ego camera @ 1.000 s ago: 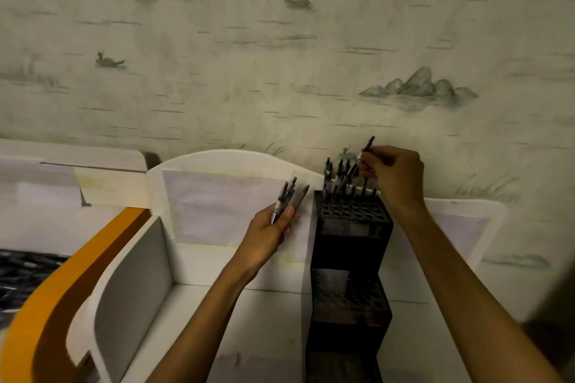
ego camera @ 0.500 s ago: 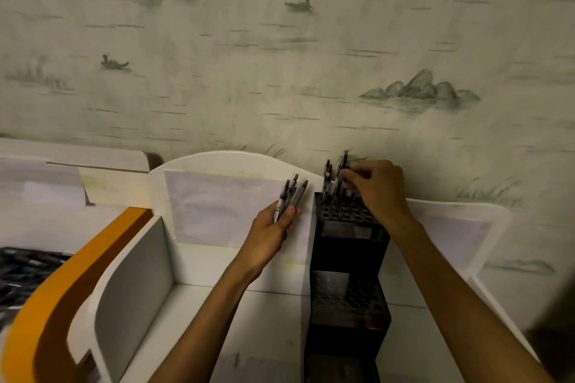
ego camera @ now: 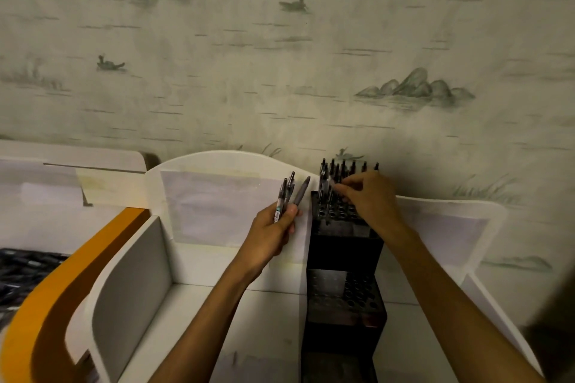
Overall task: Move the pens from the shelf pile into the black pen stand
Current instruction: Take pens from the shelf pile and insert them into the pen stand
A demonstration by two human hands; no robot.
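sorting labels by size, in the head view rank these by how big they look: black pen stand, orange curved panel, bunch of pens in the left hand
1. orange curved panel and black pen stand: look alike; the panel is nearer and cut off, so unranked
2. bunch of pens in the left hand

2 hands (ego camera: 270, 239), 1 pen stand (ego camera: 343, 261)

Your right hand (ego camera: 370, 197) covers the right part of the top tier of the black pen stand (ego camera: 343, 261), so you cannot tell whether its fingertips pinch a pen or merely touch the standing pens (ego camera: 334, 169), nor how many holes under it are filled. Your left hand (ego camera: 270, 233) hides the lower ends of the bundle of pens (ego camera: 287, 194) it grips, and their exact count is unclear. The dark pile of pens (ego camera: 21, 274) at far left is blurred, cut by the frame's edge and partly behind the orange divider (ego camera: 62, 283), while the stand's lowest tier runs off the bottom edge.
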